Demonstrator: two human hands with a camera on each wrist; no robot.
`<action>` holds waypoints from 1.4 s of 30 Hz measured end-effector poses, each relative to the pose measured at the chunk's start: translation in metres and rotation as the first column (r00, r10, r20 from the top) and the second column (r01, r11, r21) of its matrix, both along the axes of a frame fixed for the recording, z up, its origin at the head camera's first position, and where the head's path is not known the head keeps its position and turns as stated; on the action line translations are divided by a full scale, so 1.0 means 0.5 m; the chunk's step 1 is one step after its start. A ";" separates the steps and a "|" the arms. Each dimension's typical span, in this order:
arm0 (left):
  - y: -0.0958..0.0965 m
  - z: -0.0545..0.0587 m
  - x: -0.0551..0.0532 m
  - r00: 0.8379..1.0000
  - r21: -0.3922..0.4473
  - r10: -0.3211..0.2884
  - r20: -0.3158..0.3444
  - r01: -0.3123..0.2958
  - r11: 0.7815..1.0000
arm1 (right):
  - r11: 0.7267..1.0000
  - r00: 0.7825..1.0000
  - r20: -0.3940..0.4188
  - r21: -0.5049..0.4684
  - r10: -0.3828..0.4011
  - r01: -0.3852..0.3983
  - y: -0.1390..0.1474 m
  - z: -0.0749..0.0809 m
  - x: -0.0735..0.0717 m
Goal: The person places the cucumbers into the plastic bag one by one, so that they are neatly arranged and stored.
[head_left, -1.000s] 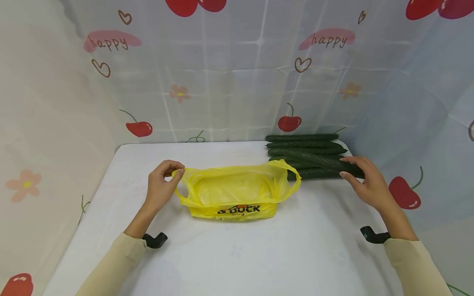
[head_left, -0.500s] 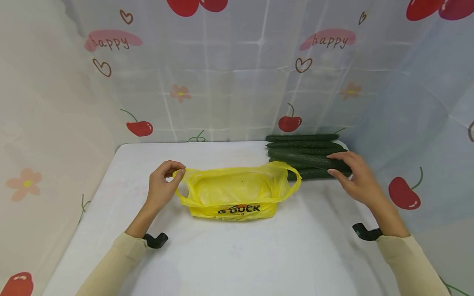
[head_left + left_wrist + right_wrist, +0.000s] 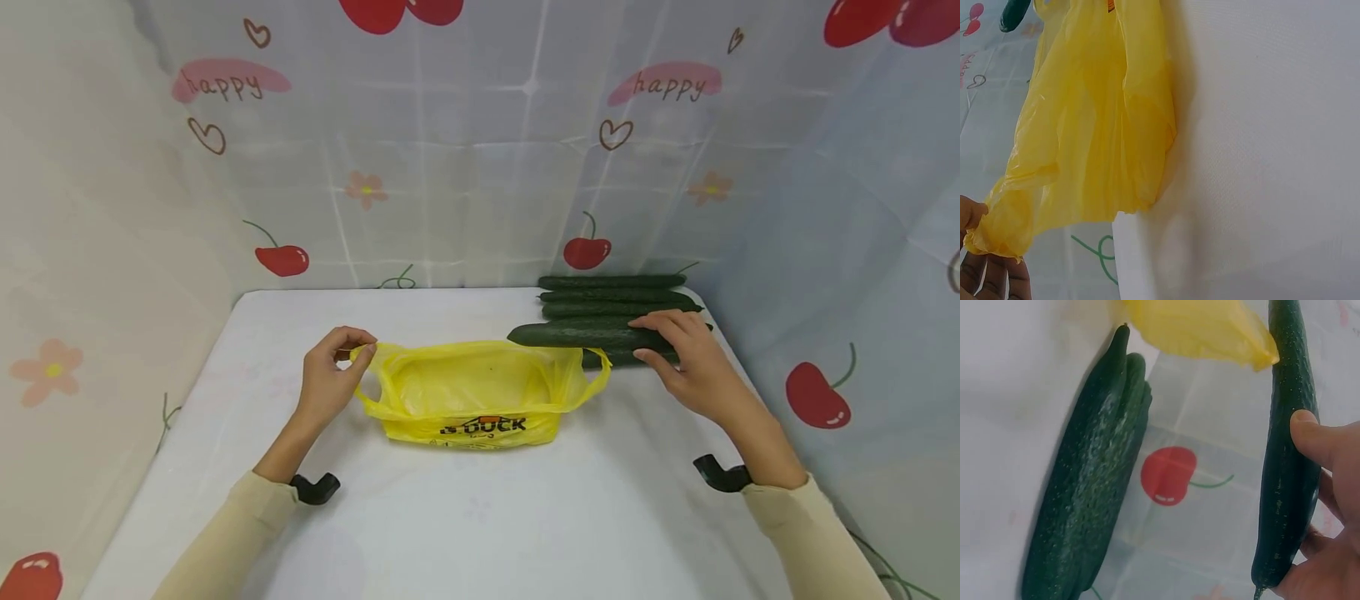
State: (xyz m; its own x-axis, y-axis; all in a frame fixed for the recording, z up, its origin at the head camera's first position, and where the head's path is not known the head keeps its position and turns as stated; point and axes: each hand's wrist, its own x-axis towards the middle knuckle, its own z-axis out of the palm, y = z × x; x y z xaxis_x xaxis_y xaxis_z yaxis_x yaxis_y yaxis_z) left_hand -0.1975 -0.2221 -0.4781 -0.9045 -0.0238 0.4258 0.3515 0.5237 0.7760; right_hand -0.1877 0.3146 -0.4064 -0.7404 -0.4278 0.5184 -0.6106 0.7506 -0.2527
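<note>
A yellow plastic bag stands on the table with its mouth spread and a loop handle on each side. My left hand pinches the bag's left handle between thumb and fingers; in the left wrist view the fingertips hold its bunched edge. With my right hand I grip a long dark green cucumber near its right end. It is lifted off the pile, its left end reaching over the bag's back right rim. In the right wrist view the thumb lies across the held cucumber.
Several more cucumbers lie side by side at the table's back right, partly behind the bag and the held one. The white table meets a printed curtain at the back. Curtain also hangs at both sides.
My right hand has moved left with the cucumber, bringing it off the pile and over the bag's right rim. The left hand and bag have stayed nearly still.
</note>
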 end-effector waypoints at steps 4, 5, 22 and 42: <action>-0.001 0.000 0.004 1.000 0.002 0.007 0.000 -0.007 1.000 | 0.999 0.999 -0.033 0.025 0.027 -0.026 -0.028 0.010 0.002; -0.001 0.001 0.004 1.000 0.002 0.009 -0.001 -0.009 1.000 | 0.999 0.999 -0.041 0.028 0.034 -0.033 -0.034 0.011 0.002; 0.001 0.002 0.001 0.998 0.022 0.041 -0.037 -0.040 0.999 | 0.984 0.987 -0.114 0.153 0.111 -0.093 -0.129 -0.006 -0.003; 0.005 -0.004 -0.003 0.999 0.040 0.030 -0.025 -0.029 0.999 | 0.977 0.991 -0.077 0.195 0.107 -0.090 -0.254 -0.045 -0.001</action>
State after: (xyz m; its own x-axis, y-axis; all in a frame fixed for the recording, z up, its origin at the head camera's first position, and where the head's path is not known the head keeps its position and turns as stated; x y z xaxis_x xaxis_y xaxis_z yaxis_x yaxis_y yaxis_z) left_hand -0.1990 -0.2197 -0.4800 -0.8920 -0.0672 0.4471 0.3567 0.5032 0.7871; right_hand -0.1884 0.1874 -0.4290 -0.6453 -0.5937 0.4808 -0.6974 0.7146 -0.0536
